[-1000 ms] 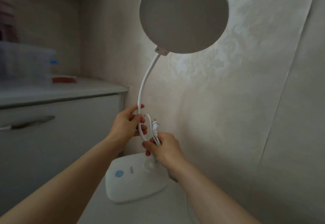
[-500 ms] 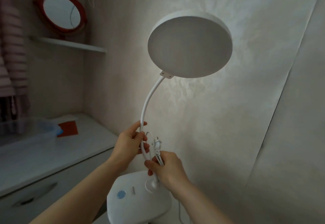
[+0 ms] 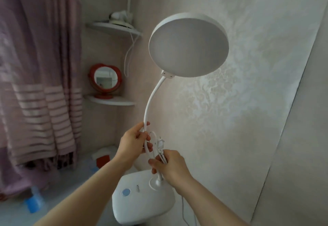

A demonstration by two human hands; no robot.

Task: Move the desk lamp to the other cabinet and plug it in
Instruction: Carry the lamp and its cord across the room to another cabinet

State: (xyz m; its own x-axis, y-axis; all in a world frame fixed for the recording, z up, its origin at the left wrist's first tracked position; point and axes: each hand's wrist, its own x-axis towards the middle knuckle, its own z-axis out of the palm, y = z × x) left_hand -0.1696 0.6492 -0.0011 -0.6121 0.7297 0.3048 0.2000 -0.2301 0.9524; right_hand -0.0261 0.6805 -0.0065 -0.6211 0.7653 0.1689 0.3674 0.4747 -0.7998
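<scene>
Desk lamp [image 3: 188, 46] higher — mirror [image 3: 105, 80] nearer.

Both hands [image 3: 134, 143] closed, forearms raised

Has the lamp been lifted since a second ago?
Yes. The lamp has come up: its base sat beside the cabinet front, now above the cabinet top.

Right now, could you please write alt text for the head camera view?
Two hands carry a white desk lamp near a wall: the left hand grips its neck, the right hand holds its cord and plug. A red mirror stands on a corner shelf behind.
</scene>
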